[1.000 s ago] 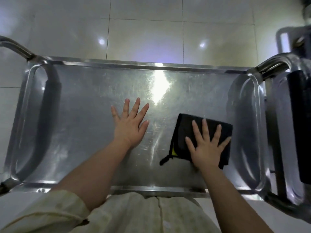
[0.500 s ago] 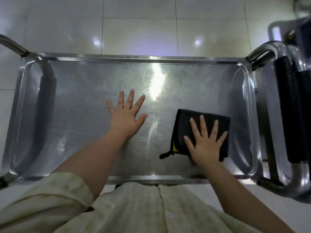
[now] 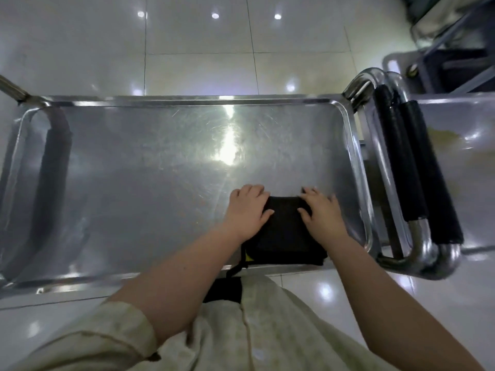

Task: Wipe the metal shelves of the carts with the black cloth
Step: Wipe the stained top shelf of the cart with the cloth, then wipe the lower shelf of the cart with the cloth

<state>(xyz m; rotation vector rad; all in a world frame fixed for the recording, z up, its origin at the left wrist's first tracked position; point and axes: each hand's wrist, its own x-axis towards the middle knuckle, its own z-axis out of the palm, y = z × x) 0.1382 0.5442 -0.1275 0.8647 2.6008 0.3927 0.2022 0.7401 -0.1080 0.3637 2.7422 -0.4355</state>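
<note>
The black cloth (image 3: 284, 234) lies folded on the top metal shelf (image 3: 150, 167) of the cart, at its near right part, reaching the near rim. A black strap and a yellow tag hang from its near left corner. Both my hands sit on the cloth. My left hand (image 3: 247, 210) grips its far left corner, fingers curled over the edge and thumb on top. At the far right corner my right hand (image 3: 321, 214) grips it the same way. Scratches and a bright glare mark the shelf's middle.
A second metal cart (image 3: 460, 162) stands close on the right, its shelf showing a yellowish smear. Two black-padded handles (image 3: 407, 167) fill the gap between the carts. More metal frames stand at the far right. Glossy white floor tiles lie beyond the shelf.
My left hand left the bare shelf and moved right onto the cloth. Both hands went from flat with spread fingers to curled on the cloth's far corners. The cloth slid toward the near rim.
</note>
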